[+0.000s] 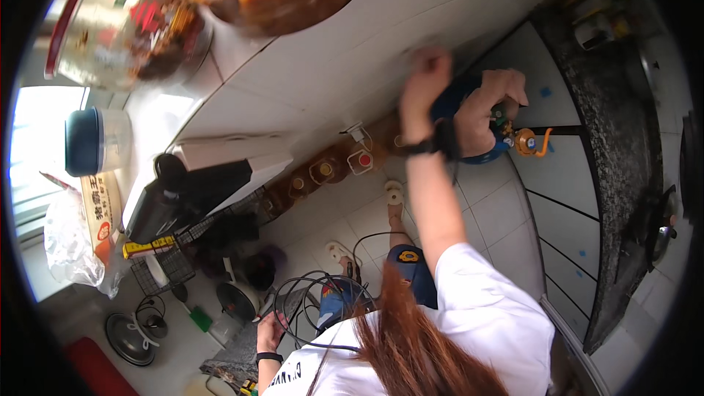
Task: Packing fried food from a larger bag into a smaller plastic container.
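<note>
My right hand (427, 80) is stretched out in front of the white tiled wall, blurred, its fingers bunched; whether it holds anything cannot be told. A black band with a dark device (440, 143) is around that wrist. Just to the right, a pinkish cloth (477, 115) drapes over a blue gas cylinder (487, 158) with an orange regulator (526, 142). My left hand (270, 331) is low beside a loose coil of black cable (297, 286). Its fingers are partly hidden, so a grip on the cable cannot be confirmed.
Several jars with brownish contents (325, 170) line the wall's foot, one with a red top (364, 160). A ledge bears a large red-lidded jar (165, 49) and a blue-lidded container (99, 140). A pan (237, 300) is at lower left; a dark countertop (616, 137) runs along the right.
</note>
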The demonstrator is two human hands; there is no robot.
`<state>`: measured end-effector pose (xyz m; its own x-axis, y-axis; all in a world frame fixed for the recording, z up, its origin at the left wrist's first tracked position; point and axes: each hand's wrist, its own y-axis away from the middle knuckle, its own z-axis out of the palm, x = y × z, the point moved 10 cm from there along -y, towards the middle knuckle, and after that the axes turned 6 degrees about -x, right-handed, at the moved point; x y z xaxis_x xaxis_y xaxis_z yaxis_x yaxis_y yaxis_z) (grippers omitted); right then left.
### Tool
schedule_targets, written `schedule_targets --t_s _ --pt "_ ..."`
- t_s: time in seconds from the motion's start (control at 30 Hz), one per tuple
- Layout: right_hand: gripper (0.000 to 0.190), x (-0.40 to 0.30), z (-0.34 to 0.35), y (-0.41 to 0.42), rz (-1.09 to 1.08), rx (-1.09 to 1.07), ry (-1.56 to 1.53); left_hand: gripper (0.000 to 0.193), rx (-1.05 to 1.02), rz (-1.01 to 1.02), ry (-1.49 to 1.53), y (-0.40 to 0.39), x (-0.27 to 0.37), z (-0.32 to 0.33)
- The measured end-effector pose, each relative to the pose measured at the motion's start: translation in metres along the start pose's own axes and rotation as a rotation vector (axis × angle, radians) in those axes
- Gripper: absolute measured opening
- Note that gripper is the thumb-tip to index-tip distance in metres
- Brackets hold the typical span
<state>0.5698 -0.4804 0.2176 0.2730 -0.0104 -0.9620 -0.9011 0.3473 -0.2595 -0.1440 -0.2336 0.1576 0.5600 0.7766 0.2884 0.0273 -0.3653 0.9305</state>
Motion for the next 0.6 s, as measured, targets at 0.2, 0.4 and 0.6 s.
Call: schedule_targets --t_s 0.2,0.4,0.6 --pt "0.006 -0.046 0.015 0.004 -0.096 0.036 -0.069 0.019 0.030 -0.021 -0.126 0.015 0.018 0.009" --pt "0.005 0.086 -0.075 -0.146 0.144 0.364 -0.208 0.013 0.018 -0.005 -0.104 0.001 0.012 -0.021" --pt "0.007 0.021 -0.025 -0.058 -0.006 0.195 -0.034 0.023 -0.053 -0.053 -0.246 0.018 0.025 0.009"
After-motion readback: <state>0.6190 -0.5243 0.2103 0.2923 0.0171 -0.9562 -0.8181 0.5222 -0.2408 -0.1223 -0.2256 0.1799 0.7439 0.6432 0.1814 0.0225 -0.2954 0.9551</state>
